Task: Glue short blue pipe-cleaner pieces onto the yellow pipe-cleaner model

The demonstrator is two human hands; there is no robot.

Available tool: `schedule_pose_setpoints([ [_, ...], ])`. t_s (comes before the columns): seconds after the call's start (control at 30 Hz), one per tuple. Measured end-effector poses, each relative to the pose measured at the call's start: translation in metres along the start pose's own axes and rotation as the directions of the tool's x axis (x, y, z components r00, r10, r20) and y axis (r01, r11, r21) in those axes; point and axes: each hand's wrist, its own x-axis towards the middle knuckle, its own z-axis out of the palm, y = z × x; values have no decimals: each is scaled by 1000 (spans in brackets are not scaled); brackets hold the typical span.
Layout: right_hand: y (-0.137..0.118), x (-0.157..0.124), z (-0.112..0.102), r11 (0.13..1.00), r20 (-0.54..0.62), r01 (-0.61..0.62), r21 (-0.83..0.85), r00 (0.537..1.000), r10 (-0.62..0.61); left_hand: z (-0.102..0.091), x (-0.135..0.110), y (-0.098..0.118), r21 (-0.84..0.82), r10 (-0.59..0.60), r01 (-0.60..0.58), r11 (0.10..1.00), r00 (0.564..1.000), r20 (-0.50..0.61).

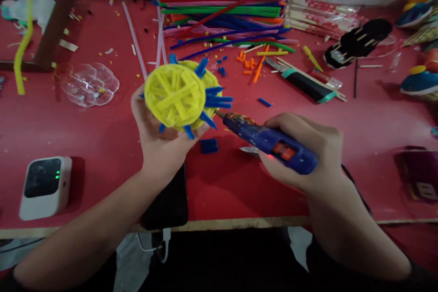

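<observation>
My left hand [160, 146] grips a yellow pipe-cleaner wheel [174, 98] from behind and below. It has a round face with crossing spokes and a second yellow disc behind, and short blue pieces stick out around its edge. In my right hand [304, 150] is a dark blue glue gun [267, 139], its body smeared with colour and its switch red. The nozzle points left and meets or nearly meets the wheel's right edge, just below the blue pieces. A few cut blue pipe-cleaner pieces [209, 146] lie on the red table under the wheel.
Pipe cleaners [222, 11] in many colours are piled at the back. A utility knife [308, 84] lies right of centre near orange scraps [248, 64]. A clear flower-shaped tray [92, 84], a white device [46, 187], a black phone-like slab [167, 200] and a black figure [359, 43] surround the hands.
</observation>
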Motion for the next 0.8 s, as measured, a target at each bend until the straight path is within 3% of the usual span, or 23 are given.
schedule_pose_setpoints([
  [0.1, 2, 4, -2, 991, 4, 130, 18, 992, -130, -2, 9, -10, -65, 161, -161, 985, 987, 0],
  [0.2, 7, 4, -6, 986, -10, 157, 50, 988, -156, -4, 17, -15, -57, 174, -178, 982, 982, -71],
  [0.33, 22, 1, -5, 991, 98, 77, -111, 993, -66, -6, 20, -14, -92, 135, -144, 985, 986, -99],
  [0.43, 35, -3, 4, 964, 222, 2, -266, 973, 59, -5, 19, -10, -90, 90, -99, 991, 991, -103],
  [0.53, 41, -5, 13, 944, 274, -18, -328, 955, 113, -4, 17, -8, -80, 96, -105, 991, 989, -111],
  [0.6, 36, -3, 15, 935, 234, -31, -352, 965, 120, -2, 16, -8, -76, 110, -117, 990, 989, -96],
  [0.7, 16, 5, 21, 957, 51, -24, -289, 998, 41, 0, 15, -9, -58, 120, -125, 990, 989, -83],
  [0.8, -9, 11, 34, 982, 3, 145, -120, 989, -145, 1, 14, -10, -33, 131, -134, 990, 989, -65],
])
